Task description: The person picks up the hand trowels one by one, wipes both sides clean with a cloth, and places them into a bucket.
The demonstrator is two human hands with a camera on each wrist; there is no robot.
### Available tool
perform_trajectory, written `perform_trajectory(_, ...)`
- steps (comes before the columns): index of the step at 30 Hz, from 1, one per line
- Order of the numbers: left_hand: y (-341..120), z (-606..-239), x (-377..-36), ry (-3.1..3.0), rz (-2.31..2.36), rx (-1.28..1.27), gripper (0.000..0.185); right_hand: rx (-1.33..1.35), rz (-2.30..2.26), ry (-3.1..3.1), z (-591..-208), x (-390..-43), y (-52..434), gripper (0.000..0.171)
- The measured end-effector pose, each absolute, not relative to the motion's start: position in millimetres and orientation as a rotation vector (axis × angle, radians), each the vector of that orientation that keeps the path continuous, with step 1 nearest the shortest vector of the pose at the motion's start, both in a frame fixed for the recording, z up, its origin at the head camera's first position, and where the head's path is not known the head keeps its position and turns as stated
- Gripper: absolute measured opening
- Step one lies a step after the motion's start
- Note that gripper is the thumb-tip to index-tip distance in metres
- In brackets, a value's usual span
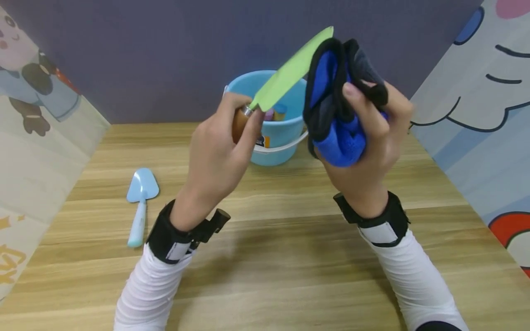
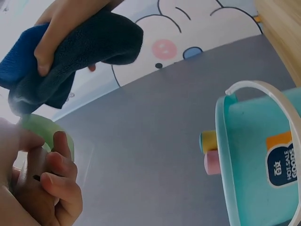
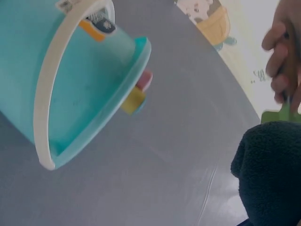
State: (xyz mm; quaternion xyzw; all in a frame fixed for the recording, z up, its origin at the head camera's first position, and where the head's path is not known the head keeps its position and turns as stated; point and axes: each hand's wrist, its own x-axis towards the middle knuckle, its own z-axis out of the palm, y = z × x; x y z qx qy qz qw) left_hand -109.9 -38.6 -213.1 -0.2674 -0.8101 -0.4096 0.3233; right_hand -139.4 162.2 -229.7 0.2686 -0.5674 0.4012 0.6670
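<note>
My left hand (image 1: 215,151) grips the brown wooden handle (image 1: 239,125) of a garden trowel, whose light green blade (image 1: 287,76) slants up to the right. A folded cloth (image 1: 342,145), bright blue on one side and dark grey on the other with black edging, is bunched in my right hand (image 1: 378,142). In the head view the cloth overlaps the blade near its far end. From the left wrist, the dark side of the cloth (image 2: 101,44) lies right at the green blade, and my left fingers (image 2: 63,188) curl round the handle.
Behind the hands, a light blue bucket (image 1: 271,158) with a white handle stands on the wooden table (image 1: 265,276). Pink and yellow pieces (image 1: 279,112) show at its rim. A small light blue toy shovel (image 1: 142,188) lies at the left. Cartoon-printed panels flank a dark back wall.
</note>
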Motion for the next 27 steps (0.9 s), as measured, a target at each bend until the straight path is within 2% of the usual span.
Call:
perform_trajectory(6,-37.6,-212.2,-110.3,-2.154,-1.120,-0.744,0.021,0.772,0.766,-1.252,-240.9,-135.3,149.7,0.023)
perform_trajectory(14,-37.4,-214.5,-110.5,-2.199,-0.968,-0.943,0.019,0.762,0.638,-1.317,-250.9,-131.7,145.3,0.020)
perform_trajectory(19,-38.6,-219.4,-107.1,-2.360,-0.924,-0.987,0.011,0.692,0.507,-1.354,-256.9,-129.2,142.3,0.026)
perform_trajectory(27,-35.8,-219.3,-105.2,-2.442,-0.893,-0.948,0.013,0.650,0.469,-1.408,-261.5,-133.7,143.7,0.037)
